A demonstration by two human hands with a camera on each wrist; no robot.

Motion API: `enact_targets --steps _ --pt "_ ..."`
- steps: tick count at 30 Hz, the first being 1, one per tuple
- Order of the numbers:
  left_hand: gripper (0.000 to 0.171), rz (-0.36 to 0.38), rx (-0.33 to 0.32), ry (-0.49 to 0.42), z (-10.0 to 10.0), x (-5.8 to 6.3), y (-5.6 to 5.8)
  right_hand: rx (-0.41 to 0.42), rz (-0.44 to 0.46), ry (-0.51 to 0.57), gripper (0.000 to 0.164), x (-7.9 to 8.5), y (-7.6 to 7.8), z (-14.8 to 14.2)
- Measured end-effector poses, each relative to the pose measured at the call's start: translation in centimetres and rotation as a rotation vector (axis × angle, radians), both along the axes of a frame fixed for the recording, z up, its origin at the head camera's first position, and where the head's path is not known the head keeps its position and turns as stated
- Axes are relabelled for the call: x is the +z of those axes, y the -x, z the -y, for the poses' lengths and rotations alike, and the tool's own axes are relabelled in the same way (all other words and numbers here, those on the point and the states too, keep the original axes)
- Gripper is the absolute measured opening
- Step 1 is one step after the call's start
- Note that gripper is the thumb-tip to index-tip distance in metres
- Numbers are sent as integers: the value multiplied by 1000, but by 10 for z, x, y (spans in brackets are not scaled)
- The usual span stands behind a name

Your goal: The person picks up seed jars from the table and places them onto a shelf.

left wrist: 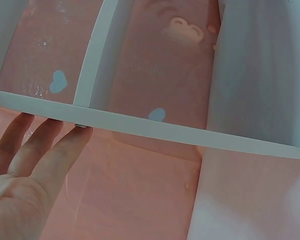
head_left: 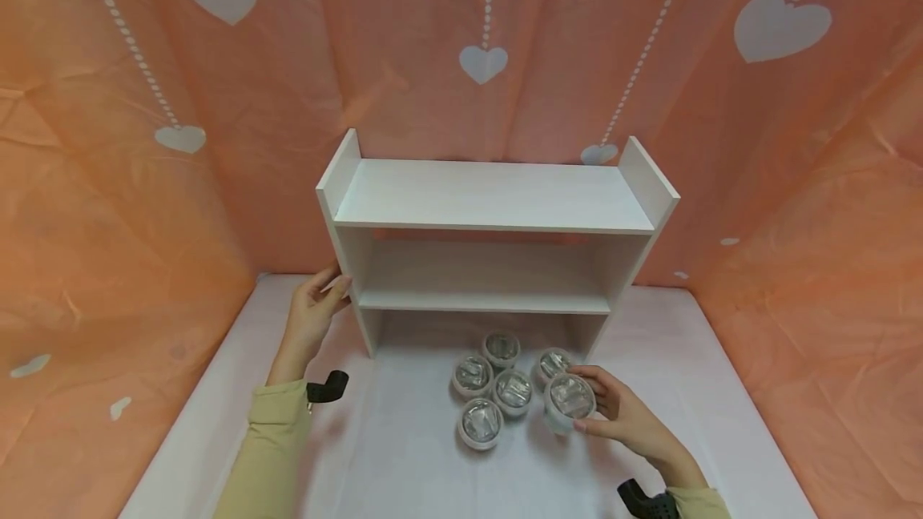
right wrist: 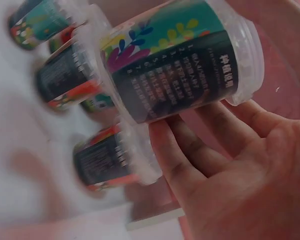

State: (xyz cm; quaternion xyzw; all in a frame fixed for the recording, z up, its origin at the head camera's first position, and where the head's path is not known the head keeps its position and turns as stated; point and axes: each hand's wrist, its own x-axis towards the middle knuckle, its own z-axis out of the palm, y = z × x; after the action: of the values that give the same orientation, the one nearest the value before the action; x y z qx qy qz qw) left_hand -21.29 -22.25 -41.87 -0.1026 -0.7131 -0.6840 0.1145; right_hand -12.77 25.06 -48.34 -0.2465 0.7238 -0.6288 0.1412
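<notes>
My right hand (head_left: 622,416) grips a lidded plastic cup (head_left: 570,399) between thumb and fingers at the right of the cup group. In the right wrist view the held cup (right wrist: 175,65) lies tilted, showing a dark label with printed text, coloured leaves and a clear lid. Several similar lidded cups (head_left: 481,423) stand in front of the shelf, silvery contents showing through their lids. At the left, my left hand (head_left: 314,312) touches the side panel of a white shelf unit (head_left: 483,272). In the left wrist view its extended fingers (left wrist: 60,155) meet the panel's edge.
The shelf unit has a top board (head_left: 490,195) between two raised ends and a middle board below. It stands on a white-covered table (head_left: 411,463). Orange cloth walls (head_left: 418,54) with white hearts enclose the back and both sides.
</notes>
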Motion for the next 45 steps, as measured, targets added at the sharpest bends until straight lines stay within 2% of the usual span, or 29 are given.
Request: enact_targets --steps 4,11,20,33,38,45 --pt "50 6 9 5 -1 0 -1 15 -11 5 67 6 3 1" --pt "51 12 4 7 -1 0 -2 5 -76 -22 56 21 12 5" --pt "50 2 7 10 -2 1 -2 6 -148 -49 56 43 27 11" --pt "49 16 17 26 -2 1 -2 -44 -152 -74 58 56 36 25" --pt "49 10 20 18 -2 1 0 -55 -152 -51 60 62 38 34" --pt "51 15 28 -1 -3 -1 0 -40 -147 39 61 73 43 50"
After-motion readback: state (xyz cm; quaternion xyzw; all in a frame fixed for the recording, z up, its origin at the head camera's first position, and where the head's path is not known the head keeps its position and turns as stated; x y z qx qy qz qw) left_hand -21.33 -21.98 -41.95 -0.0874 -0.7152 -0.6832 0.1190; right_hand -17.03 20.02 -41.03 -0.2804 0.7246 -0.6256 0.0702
